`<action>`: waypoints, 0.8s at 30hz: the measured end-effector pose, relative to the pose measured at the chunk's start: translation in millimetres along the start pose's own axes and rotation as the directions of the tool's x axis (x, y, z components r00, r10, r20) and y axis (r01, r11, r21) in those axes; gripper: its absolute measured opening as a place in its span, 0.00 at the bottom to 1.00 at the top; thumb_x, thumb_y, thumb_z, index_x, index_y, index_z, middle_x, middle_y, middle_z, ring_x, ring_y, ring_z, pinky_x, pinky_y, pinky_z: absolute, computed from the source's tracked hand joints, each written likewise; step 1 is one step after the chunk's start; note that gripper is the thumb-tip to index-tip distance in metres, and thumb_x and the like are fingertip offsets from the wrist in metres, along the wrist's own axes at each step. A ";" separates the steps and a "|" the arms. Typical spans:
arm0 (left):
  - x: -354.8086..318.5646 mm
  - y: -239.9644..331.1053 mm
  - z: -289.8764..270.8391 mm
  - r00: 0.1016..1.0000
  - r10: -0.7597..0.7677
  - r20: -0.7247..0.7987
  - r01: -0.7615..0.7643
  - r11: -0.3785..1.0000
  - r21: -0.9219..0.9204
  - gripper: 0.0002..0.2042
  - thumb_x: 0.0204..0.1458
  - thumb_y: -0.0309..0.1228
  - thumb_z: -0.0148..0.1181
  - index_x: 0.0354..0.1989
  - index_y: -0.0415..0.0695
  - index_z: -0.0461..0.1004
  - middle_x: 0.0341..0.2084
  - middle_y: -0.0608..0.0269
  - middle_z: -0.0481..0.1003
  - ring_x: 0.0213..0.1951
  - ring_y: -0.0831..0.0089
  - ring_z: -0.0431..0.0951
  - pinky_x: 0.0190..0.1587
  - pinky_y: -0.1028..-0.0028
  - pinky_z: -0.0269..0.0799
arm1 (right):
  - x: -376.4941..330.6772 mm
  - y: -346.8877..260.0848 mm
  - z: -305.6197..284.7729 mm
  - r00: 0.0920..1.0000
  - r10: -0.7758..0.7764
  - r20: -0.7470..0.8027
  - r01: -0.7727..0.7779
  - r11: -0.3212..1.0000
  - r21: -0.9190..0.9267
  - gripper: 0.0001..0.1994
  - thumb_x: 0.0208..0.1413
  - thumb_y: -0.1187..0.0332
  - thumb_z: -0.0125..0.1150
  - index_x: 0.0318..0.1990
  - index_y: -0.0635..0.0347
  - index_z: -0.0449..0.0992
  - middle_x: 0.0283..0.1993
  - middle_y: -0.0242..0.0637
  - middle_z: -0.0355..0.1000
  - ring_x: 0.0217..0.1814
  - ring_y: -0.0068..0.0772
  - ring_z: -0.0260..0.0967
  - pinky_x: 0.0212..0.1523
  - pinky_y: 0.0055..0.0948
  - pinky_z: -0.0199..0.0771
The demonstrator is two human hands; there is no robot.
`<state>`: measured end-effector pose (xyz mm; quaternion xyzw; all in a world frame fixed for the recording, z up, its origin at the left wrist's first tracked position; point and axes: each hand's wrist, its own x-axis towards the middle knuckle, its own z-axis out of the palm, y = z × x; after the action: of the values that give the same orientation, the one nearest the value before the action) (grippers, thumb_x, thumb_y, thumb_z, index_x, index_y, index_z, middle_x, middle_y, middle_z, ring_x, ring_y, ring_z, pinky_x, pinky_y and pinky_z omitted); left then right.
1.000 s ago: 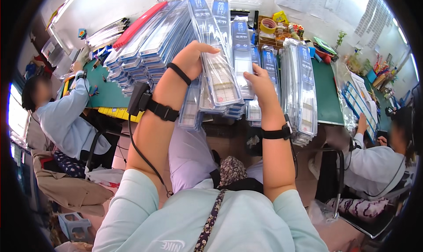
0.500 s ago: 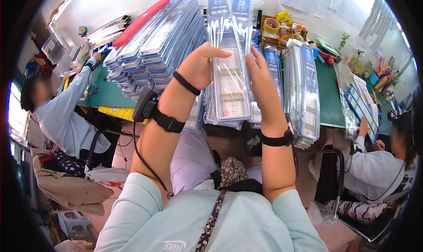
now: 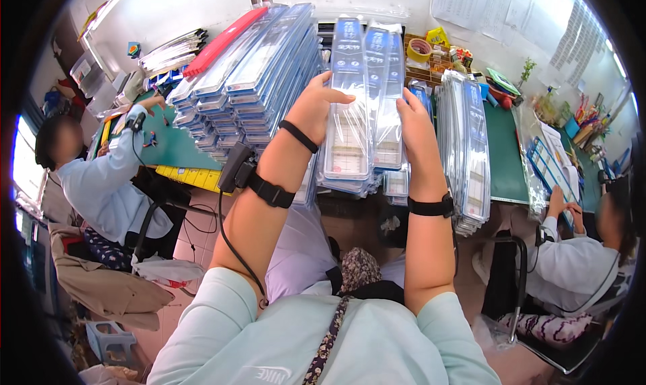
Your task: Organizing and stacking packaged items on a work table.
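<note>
- Upper centre of frame: both hands raised, gripping a bundle of clear blister packs (image 3: pixel 363 109) with blue header cards, held upright between them.
- left hand (image 3: pixel 313 106) on the bundle's left edge, fingers curled onto its front, thumb side behind; black band and strapped sensor on that wrist and forearm.
- right hand (image 3: pixel 414 126) flat against the bundle's right edge, fingers pointing up, pressing inward; black watch (image 3: pixel 431 207) on the wrist.
- Bundle sits squarely between the palms, its bottom end about level with the wrists, tops fanned slightly apart.
- Upper left of bundle: big slanted stack of same packs (image 3: pixel 249 82) on the green table (image 3: pixel 505 149), just behind the left hand.
- Right of bundle: another upright stack (image 3: pixel 464 149), near the right hand, not touching.
- Left edge: seated co-worker in pale blue sleeve (image 3: pixel 101 176), hand on table.
- Right edge: second seated person in white (image 3: pixel 572 264), hand on a pack sheet.
</note>
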<state>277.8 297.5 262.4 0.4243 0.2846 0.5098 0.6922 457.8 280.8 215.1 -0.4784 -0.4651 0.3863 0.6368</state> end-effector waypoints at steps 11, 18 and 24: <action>32.4 -14.9 -15.4 0.997 0.057 -0.045 -0.050 0.988 0.143 0.30 0.42 0.13 0.51 0.57 0.32 0.52 0.44 0.45 0.67 0.42 0.58 0.73 0.43 0.64 0.71 | 13.1 2.7 -15.5 0.999 -0.031 -0.040 0.016 0.945 -0.326 0.22 0.58 0.64 0.49 0.58 0.66 0.64 0.57 0.46 0.66 0.59 0.34 0.62 0.57 0.26 0.58; 45.8 -14.0 -20.7 1.000 0.008 0.005 -0.010 0.915 0.402 0.26 0.43 0.19 0.51 0.55 0.31 0.57 0.43 0.48 0.68 0.39 0.65 0.74 0.38 0.73 0.73 | 21.9 16.3 -10.0 0.999 0.041 0.001 -0.038 0.915 -0.402 0.23 0.58 0.64 0.50 0.59 0.64 0.62 0.59 0.45 0.64 0.61 0.33 0.60 0.58 0.24 0.56; 44.5 -20.5 -34.3 0.993 -0.102 0.050 0.083 0.951 0.298 0.28 0.46 0.22 0.52 0.58 0.35 0.54 0.44 0.50 0.68 0.44 0.63 0.72 0.43 0.70 0.72 | 24.1 18.0 -1.8 0.996 0.052 0.073 -0.021 0.929 -0.369 0.23 0.58 0.62 0.47 0.60 0.60 0.62 0.61 0.46 0.61 0.64 0.40 0.57 0.61 0.28 0.54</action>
<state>273.2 347.4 229.6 0.5256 0.3545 0.4144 0.6529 465.2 307.3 202.8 -0.5817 -0.5458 0.3233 0.5091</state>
